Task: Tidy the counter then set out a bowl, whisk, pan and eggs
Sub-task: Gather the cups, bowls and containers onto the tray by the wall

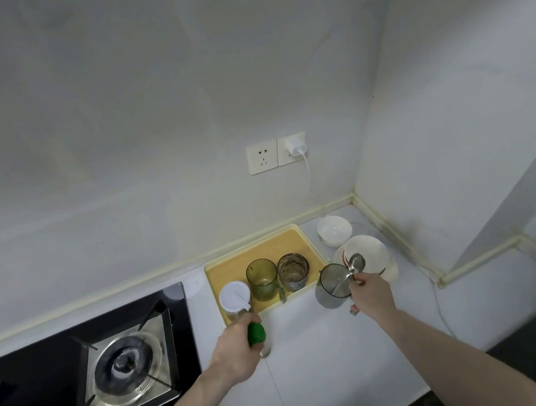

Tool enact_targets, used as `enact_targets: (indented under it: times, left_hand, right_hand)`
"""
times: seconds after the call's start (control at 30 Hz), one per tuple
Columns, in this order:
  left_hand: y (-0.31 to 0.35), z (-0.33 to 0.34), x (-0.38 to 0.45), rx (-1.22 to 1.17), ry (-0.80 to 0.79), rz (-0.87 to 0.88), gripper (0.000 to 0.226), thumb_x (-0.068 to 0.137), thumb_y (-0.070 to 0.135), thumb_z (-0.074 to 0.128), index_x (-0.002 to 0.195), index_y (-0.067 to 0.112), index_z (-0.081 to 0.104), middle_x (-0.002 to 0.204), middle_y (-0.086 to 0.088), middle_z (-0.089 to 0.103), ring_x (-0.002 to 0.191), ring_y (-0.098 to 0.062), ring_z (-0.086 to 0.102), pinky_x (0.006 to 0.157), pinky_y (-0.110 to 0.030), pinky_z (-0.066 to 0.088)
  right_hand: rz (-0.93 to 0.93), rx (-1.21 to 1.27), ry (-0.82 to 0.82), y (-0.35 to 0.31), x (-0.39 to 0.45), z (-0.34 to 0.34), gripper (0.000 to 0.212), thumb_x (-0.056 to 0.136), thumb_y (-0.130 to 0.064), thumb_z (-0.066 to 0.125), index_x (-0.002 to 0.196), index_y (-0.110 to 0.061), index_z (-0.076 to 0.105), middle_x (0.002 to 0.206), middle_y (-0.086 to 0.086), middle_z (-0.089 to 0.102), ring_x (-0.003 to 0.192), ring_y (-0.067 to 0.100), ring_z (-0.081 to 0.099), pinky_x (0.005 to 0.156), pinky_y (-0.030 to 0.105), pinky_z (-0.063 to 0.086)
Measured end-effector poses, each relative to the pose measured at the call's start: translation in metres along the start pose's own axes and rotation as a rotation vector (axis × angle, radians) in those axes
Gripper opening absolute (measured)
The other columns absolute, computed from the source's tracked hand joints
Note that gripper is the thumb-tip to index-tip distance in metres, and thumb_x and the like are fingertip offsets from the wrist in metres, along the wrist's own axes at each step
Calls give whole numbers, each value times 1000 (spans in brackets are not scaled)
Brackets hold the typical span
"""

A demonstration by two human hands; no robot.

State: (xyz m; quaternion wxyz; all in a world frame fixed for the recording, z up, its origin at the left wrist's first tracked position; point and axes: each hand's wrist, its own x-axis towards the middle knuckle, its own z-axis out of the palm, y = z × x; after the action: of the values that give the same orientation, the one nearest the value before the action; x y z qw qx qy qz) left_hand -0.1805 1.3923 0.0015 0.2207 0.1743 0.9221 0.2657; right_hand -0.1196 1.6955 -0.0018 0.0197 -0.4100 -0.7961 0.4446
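Observation:
My left hand (236,351) grips a small clear bottle with a green cap (256,333) just in front of the yellow tray (290,240). My right hand (370,294) holds a grey glass cup (332,286) and a metal spoon (355,264) together, right of the tray. In the tray stand a white-lidded jar (234,299), a green glass (262,279) and a brown glass (293,272). A large white bowl (372,254) and a small white bowl (334,230) sit in the back right corner.
A black gas hob (87,363) with a burner fills the counter's left side. A socket and a plugged-in white charger (295,147) are on the wall, its cable hanging down. Walls close the counter at the back and right.

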Motion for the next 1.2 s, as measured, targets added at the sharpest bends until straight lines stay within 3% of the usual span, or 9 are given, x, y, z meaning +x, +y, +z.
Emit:
enact_targets:
  times: [0.13,0.3,0.47,0.6,0.77,0.9,1.07,1.2]
  left_hand:
    - [2,3,12,1,14,-18,40,85,21,66,119,37,52,125,11,60,105,-18,61,92,-30,51]
    - [3,3,16,-3,48,-20,41,85,20,66,121,35,54,125,13,59,105,-17,62,90,-27,50]
    - [0,-3,13,-38,71,-36,41,82,20,65,114,43,54,125,15,59,104,-13,62,91,-29,51]
    - [1,-7,10,-43,96,-48,43,82,16,65,102,50,46,116,18,55,96,-11,57,83,-22,45]
    - [1,-7,7,-24,93,-59,44,84,14,63,102,48,42,109,15,53,91,-13,55,77,-22,41]
    - [-3,-6,8,-5,87,-81,40,84,16,62,111,42,48,111,11,57,92,-16,58,79,-26,47]
    - [-4,-5,10,-4,80,-62,41,84,15,62,107,44,45,110,12,56,91,-15,58,78,-25,46]
    - [-7,-2,11,-10,81,-75,39,85,17,63,114,39,51,113,12,56,86,-15,58,77,-24,46]
  right_hand:
    - [-57,-52,54,-32,35,-3,16,98,-24,53,89,-24,67,70,9,73,48,27,69,62,33,61]
    - [-56,-139,67,-35,95,21,29,95,-31,51,94,-16,75,78,11,74,74,37,73,72,44,61]
    - [-30,-170,54,-51,102,33,26,98,-26,50,91,-15,72,76,9,74,67,31,73,70,40,63]
    - [16,-207,10,-58,111,37,26,100,-25,49,90,-12,68,72,10,75,57,23,72,55,25,52]
    - [75,-233,-46,-55,125,47,32,102,-30,47,89,-9,67,68,11,74,50,19,72,50,23,50]
    - [35,-233,-22,-48,138,53,30,99,-34,54,88,-13,73,72,8,74,63,27,74,67,37,62]
    - [-52,-174,-45,-51,126,44,28,97,-38,57,89,-17,73,73,2,75,56,25,73,69,38,63]
    - [-81,-105,-9,-40,108,32,23,96,-34,61,112,-23,73,90,-1,73,60,24,72,67,36,63]
